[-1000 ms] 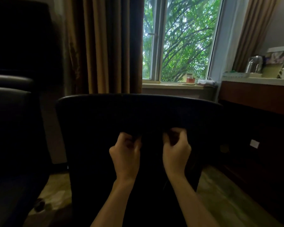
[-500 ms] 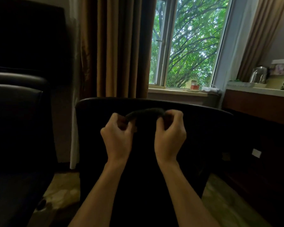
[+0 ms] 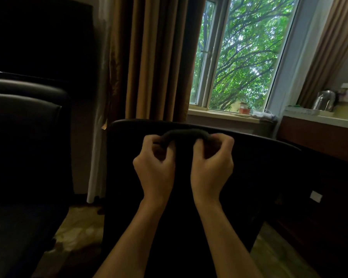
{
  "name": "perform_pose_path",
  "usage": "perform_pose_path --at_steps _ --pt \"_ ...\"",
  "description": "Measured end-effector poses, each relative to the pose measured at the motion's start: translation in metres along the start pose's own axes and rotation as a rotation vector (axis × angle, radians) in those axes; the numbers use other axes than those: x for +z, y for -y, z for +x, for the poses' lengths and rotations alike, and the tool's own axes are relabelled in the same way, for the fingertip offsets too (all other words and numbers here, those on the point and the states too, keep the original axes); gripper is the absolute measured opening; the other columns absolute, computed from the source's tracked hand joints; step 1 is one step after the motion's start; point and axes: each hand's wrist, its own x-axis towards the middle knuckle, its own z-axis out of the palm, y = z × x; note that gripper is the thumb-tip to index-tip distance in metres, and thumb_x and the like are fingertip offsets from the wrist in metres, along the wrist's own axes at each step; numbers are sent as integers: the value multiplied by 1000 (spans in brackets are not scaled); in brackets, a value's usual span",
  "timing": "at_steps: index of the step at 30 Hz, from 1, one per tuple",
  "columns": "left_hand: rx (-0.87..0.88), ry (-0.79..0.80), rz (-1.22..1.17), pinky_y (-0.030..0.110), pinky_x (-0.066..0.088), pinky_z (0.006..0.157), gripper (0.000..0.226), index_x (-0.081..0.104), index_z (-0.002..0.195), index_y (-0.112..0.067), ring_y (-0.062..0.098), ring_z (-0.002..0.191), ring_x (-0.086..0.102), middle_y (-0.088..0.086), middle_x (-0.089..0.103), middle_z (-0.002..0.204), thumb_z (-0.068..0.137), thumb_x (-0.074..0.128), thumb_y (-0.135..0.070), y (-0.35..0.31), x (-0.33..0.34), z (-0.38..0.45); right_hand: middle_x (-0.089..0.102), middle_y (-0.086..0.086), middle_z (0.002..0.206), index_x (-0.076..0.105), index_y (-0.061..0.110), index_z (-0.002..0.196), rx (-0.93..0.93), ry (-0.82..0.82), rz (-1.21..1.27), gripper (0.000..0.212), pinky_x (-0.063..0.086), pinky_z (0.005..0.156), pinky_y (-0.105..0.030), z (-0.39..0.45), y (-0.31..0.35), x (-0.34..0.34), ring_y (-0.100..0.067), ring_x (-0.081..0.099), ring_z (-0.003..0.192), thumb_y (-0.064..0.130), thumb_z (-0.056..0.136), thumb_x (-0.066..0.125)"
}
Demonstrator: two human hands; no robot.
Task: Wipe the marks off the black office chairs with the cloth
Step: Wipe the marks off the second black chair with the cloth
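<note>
Gripping dark cloth (image 3: pixel 186 134) with both hands (image 3: pixel 156 167), chair (image 3: pixel 259 167) behind

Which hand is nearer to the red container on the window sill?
Right. The right hand grips the dark cloth below and left of the red container; the left hand, gripping the cloth's other end, sits farther left of it.

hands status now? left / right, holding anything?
Left hand: closed, fingers pinching the left end of the dark cloth.
Right hand: closed, fingers pinching the cloth's right end, in front of the black chair.
</note>
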Motion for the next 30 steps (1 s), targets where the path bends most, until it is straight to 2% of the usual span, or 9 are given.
perform_pose_path --at_steps 3,8,11,14,17,20,24,27,30 --pt "-20 -35 9 11 50 65 29 56 98 -18 -2 74 64 -13 63 82 82 78 -30 -2 -4 7 60 7 96 51 18 103 -73 5 13 32 47 71 -15 -5 17 14 -5 58 84 33 85 72" --pt "-67 -69 109 11 43 58 23 52 81 -17 -9 67 55 -12 54 69 80 75 -19 24 -25 13 54 13 78 51 16 95 -60 80 -119 24 43 58 -21 -29 3 35 -8 59 67 24 85 71" --pt "-159 -40 135 13 39 52 30 49 72 -18 -5 59 52 -8 52 64 79 76 -7 53 -36 -2 49 20 76 49 23 93 66 200 -178 22 47 60 -24 -59 -15 41 -12 64 72 27 86 69" --pt "-221 -6 104 10 40 51 34 49 72 -20 -4 59 54 -6 53 64 79 77 -4 75 -48 -14 48 23 75 47 32 94 218 320 -197 21 57 70 -36 -82 -25 46 -11 66 81 36 86 67" --pt "-192 -47 82 10 41 55 25 52 78 -17 -4 62 55 -7 55 68 82 74 -4 80 -62 5 56 17 80 46 35 94 152 314 -157 21 57 71 -39 -81 -10 58 -11 65 80 39 85 65" --pt "-175 -79 26 19 48 63 21 54 90 -20 -2 69 59 -8 60 78 84 72 -12 73 -76 44 61 11 83 46 30 94 31 274 -91 24 55 71 -30 -64 21 78 -9 63 77 31 86 69" --pt "-257 53 -40 29 57 70 58 44 132 -26 9 78 66 -3 63 89 83 76 -31 83 -93 75 61 6 80 51 17 94 -82 186 -112 25 45 62 -22 -55 40 95 -10 61 70 24 84 73" --pt "-250 143 -14 40 58 73 51 51 130 -19 17 78 66 0 64 85 86 73 -29 100 -99 76 64 3 86 49 22 95 -35 221 -170 26 51 67 -29 -65 31 99 -15 64 78 26 83 73" --pt "-253 159 -30 28 57 71 46 55 126 -18 3 78 65 -8 65 87 85 73 -27 116 -101 68 66 1 90 50 23 95 -19 245 -209 27 51 69 -30 -78 19 102 -18 65 82 26 82 74"
